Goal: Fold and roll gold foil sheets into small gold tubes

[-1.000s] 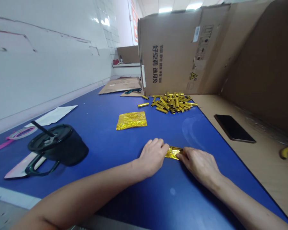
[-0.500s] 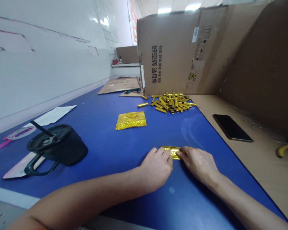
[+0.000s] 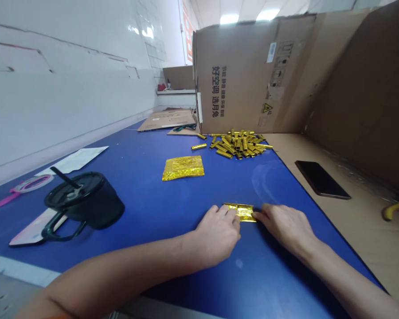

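A small strip of shiny gold foil (image 3: 245, 213) lies flat on the blue table (image 3: 146, 199) between my two hands. My left hand (image 3: 218, 232) presses on the strip's left part, its fingers curled together and hiding that end. At the strip's right edge, my right hand (image 3: 287, 228) pinches or touches the corner with its thumb and fingers closed together. Farther up the table lies a flat stack of gold foil sheets (image 3: 183, 168). Behind it to the right is a pile of several rolled gold tubes (image 3: 239, 144), with a lone tube (image 3: 198, 146) to its left.
A dark lidded mug (image 3: 96, 201) with a straw stands at the left, by a tape roll (image 3: 36, 183) and white paper (image 3: 76, 160). A large cardboard box (image 3: 242, 79) rises at the back. A phone (image 3: 322, 179) and a banana (image 3: 392, 211) lie on the right.
My right hand has slid a little to the right, showing more of the strip's right end. My left hand stays on the strip. The view has shifted slightly.
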### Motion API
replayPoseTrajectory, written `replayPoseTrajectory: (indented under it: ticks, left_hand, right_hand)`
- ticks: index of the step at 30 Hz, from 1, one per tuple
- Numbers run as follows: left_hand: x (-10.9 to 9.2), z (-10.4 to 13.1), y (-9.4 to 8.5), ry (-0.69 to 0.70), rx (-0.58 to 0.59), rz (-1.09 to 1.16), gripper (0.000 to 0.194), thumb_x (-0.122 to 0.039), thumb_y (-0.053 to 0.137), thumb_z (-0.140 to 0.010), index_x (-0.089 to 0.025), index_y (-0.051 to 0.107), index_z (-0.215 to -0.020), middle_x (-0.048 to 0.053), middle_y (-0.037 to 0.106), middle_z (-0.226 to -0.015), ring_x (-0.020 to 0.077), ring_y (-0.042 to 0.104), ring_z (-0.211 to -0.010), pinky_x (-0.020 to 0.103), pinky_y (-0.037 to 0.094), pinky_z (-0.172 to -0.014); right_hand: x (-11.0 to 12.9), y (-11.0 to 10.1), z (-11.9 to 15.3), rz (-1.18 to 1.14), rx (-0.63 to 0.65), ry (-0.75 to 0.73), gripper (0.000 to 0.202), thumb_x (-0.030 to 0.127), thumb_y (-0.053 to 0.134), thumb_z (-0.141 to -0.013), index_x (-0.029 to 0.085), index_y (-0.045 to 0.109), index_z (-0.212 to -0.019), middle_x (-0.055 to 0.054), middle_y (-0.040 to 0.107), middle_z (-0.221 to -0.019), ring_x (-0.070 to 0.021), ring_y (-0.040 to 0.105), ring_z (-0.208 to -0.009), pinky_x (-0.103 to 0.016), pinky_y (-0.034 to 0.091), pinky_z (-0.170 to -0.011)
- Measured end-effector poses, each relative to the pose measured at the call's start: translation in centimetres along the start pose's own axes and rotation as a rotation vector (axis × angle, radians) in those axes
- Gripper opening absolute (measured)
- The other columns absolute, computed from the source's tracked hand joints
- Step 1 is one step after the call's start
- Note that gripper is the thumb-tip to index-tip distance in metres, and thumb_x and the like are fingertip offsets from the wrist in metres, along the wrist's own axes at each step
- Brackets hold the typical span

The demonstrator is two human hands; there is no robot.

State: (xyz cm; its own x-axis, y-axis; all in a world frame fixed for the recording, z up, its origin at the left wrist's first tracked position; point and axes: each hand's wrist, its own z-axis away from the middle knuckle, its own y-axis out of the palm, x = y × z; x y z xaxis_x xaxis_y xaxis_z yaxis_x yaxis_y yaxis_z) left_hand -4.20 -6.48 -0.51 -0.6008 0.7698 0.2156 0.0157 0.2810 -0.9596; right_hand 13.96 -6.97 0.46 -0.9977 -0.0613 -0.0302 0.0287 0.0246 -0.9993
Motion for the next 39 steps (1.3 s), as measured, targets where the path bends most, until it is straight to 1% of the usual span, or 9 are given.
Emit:
replayPoseTrajectory:
  ticks: [2,5,7,9,17,28,31,34,39]
  left_hand:
    - [0.5,-0.1,0.1,0.002,0.012,-0.009,0.024,-0.030,0.044,-0.082,-0.012,0.053,-0.094,0.008,0.054,-0.085,0.0208,0.047,-0.080,0.030,0.031,-0.062]
    - [1.8,-0.4,0.4,0.010,0.028,-0.017,0.021,-0.026,0.043,-0.082,-0.013,0.053,-0.095,0.008,0.055,-0.086,0.0209,0.048,-0.081,0.031,0.031,-0.064]
    - [2.6,-0.7,0.6,0.020,0.039,-0.010,0.020,-0.023,0.041,-0.083,-0.014,0.052,-0.097,0.007,0.056,-0.089,0.0204,0.049,-0.083,0.031,0.031,-0.066]
    - [3.2,-0.8,0.7,0.027,0.055,0.000,0.020,-0.020,0.040,-0.083,-0.016,0.052,-0.099,0.006,0.057,-0.090,0.0198,0.050,-0.084,0.032,0.031,-0.068]
    - [2.8,-0.4,0.6,0.003,0.085,0.013,0.028,-0.024,0.041,-0.082,-0.010,0.051,-0.104,0.012,0.057,-0.105,0.0226,0.050,-0.098,0.037,0.029,-0.084]
    - [1.9,0.2,1.0,-0.039,0.175,0.003,0.054,-0.041,0.032,-0.085,-0.001,0.038,-0.121,0.022,0.037,-0.126,0.0283,0.033,-0.119,0.039,0.024,-0.095]
    - [2.5,0.3,0.7,-0.013,0.198,0.083,0.054,-0.041,0.030,-0.085,-0.004,0.033,-0.124,0.020,0.033,-0.130,0.0266,0.025,-0.123,0.042,0.019,-0.097]
    - [3.7,0.0,0.5,0.025,0.216,0.219,0.049,-0.036,0.032,-0.084,-0.011,0.030,-0.126,0.014,0.029,-0.134,0.0232,0.023,-0.125,0.043,0.021,-0.098]
    - [5.0,-0.5,0.5,-0.023,0.184,0.324,0.035,-0.024,0.029,-0.086,-0.022,0.043,-0.118,0.008,0.029,-0.135,0.0207,0.022,-0.125,0.042,0.023,-0.096]
  right_hand:
    - [-0.4,0.0,0.2,-0.055,-0.098,-0.043,0.029,0.036,0.036,-0.084,0.022,0.058,-0.072,-0.002,0.064,-0.070,-0.0184,0.059,-0.066,-0.026,0.036,-0.050]
    - [-0.1,0.1,0.5,-0.166,-0.207,-0.295,0.025,0.028,0.035,-0.085,0.021,0.059,-0.086,-0.003,0.064,-0.086,-0.0162,0.057,-0.078,-0.027,0.041,-0.066]
    - [0.6,0.2,0.7,-0.201,-0.199,-0.468,0.026,0.024,0.037,-0.084,0.020,0.058,-0.100,-0.005,0.062,-0.100,-0.0171,0.056,-0.088,-0.030,0.041,-0.076]
    - [1.4,0.3,1.0,-0.196,-0.170,-0.528,0.029,0.023,0.040,-0.082,0.017,0.056,-0.106,-0.008,0.059,-0.109,-0.0196,0.054,-0.095,-0.034,0.039,-0.082]
    - [3.4,0.2,2.6,-0.131,-0.111,-0.576,0.037,0.032,0.043,-0.079,0.010,0.056,-0.108,-0.016,0.057,-0.112,-0.0251,0.050,-0.103,-0.042,0.034,-0.090]
    - [4.3,-0.3,3.1,-0.072,-0.068,-0.562,0.047,0.041,0.040,-0.079,0.006,0.057,-0.106,-0.020,0.055,-0.113,-0.0285,0.049,-0.104,-0.044,0.029,-0.093]
    - [4.2,-0.6,3.3,-0.116,-0.063,-0.570,0.047,0.046,0.039,-0.079,0.010,0.059,-0.102,-0.017,0.058,-0.109,-0.0274,0.049,-0.103,-0.043,0.028,-0.093]
    - [4.0,-0.9,3.4,-0.183,-0.042,-0.576,0.052,0.050,0.038,-0.079,0.012,0.054,-0.111,-0.015,0.057,-0.110,-0.0261,0.048,-0.103,-0.042,0.029,-0.093]
    - [4.1,-1.0,3.7,-0.231,-0.008,-0.609,0.060,0.055,0.038,-0.077,0.016,0.046,-0.121,-0.015,0.050,-0.120,-0.0271,0.044,-0.108,-0.044,0.026,-0.094]
